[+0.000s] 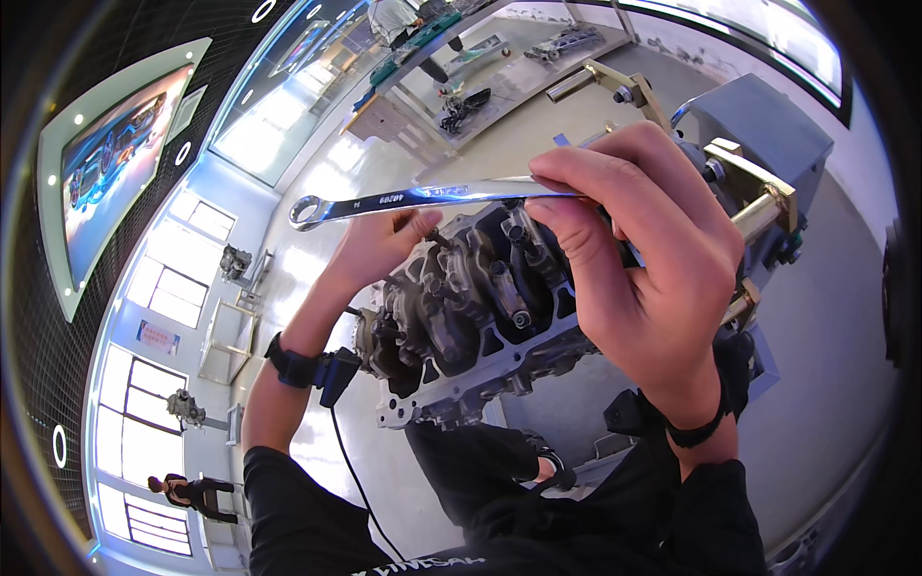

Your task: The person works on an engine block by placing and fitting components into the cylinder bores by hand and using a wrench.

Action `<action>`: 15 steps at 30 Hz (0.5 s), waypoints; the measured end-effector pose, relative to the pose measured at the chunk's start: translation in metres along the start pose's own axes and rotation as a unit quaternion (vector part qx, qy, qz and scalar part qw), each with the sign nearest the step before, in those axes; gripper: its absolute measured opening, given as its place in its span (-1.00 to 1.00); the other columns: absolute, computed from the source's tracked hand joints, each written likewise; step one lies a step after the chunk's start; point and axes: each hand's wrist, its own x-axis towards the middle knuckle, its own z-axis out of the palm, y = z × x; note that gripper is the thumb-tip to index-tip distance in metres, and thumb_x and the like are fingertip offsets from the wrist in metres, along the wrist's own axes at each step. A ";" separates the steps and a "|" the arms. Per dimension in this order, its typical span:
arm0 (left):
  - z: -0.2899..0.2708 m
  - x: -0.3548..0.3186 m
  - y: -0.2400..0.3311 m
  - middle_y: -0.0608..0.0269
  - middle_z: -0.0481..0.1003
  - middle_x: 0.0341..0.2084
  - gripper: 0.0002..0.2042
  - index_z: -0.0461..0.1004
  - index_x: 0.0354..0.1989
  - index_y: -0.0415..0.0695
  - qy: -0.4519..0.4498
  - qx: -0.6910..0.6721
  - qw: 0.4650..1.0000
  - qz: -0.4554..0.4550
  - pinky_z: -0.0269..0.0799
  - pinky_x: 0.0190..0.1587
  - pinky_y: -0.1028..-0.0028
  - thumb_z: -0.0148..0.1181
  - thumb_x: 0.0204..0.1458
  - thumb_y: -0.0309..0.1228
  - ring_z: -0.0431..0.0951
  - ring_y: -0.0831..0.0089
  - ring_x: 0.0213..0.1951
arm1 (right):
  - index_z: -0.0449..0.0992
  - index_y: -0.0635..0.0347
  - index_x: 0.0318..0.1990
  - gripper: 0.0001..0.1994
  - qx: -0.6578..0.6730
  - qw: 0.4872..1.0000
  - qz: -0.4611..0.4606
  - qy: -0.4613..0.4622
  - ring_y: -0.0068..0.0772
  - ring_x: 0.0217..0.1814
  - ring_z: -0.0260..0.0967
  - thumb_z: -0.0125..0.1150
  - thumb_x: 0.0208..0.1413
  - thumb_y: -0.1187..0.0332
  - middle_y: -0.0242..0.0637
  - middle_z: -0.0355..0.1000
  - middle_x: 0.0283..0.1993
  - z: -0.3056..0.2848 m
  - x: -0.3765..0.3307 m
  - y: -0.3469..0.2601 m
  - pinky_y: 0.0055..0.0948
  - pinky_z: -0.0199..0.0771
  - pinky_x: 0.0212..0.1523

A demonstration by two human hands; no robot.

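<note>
My right hand (653, 259) pinches a shiny chrome wrench (413, 199) between thumb and fingertips. The wrench lies nearly level above an engine block (461, 389), its ring end pointing left. Its other end is hidden in my grip. Beyond the wrench, my left hand (370, 252) is at the far left side of the block, thumb bent inward beside a dark bolt (437, 236). The wrench covers part of its fingers, which look curled; whether they hold anything is hidden. Dark crankshaft parts (447, 326) show in the block's open top.
A grey engine stand (759, 125) with brass-coloured arms (759, 206) is at the block's right. Black straps circle both wrists; a cable (351, 470) hangs from the left one. Farther off are a workbench (519, 82) with metal parts, mounted engines (235, 261) and a person (197, 494).
</note>
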 end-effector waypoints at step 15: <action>0.006 0.002 -0.003 0.28 0.36 -0.71 -0.63 0.55 -0.32 -0.23 0.045 -0.005 0.994 0.096 0.28 -0.45 0.37 0.20 0.19 -0.09 0.33 0.52 -0.60 | 0.64 0.31 -0.24 -0.83 0.003 1.000 -0.009 0.014 -0.50 -0.49 0.33 0.42 -0.03 0.54 -0.27 0.47 -0.39 0.006 -0.001 0.004 -0.58 0.20 -0.55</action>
